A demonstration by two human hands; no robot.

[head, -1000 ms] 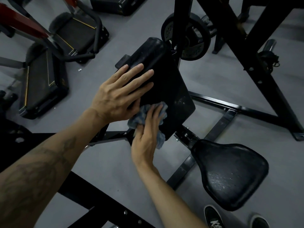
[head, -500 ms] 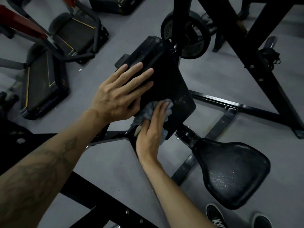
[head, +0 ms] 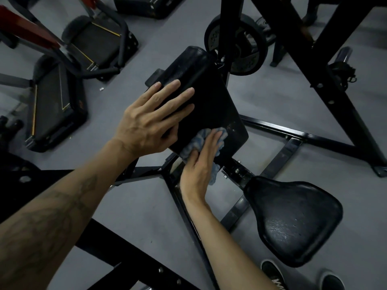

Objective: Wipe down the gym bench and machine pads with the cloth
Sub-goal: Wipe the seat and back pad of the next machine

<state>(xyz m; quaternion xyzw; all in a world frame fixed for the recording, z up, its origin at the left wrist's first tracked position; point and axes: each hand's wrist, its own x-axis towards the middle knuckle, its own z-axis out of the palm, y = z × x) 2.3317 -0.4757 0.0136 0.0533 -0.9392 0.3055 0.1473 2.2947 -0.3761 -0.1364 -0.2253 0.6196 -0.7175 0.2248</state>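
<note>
Since a second ago the cloth [head: 204,141] has slid up the pad [head: 211,101] from its near edge. Left hand [head: 150,120] rests flat on the smooth black pad, fingers straight; right hand [head: 201,164] presses the crumpled blue-grey cloth with straight fingers. Beyond, the rounded seat [head: 293,220] over grey floor [head: 272,97].

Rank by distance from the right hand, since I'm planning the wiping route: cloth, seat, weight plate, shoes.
1. cloth, under the right hand on the sloped pad.
2. seat, lower right.
3. weight plate above and shoes below: too close to call.
</note>
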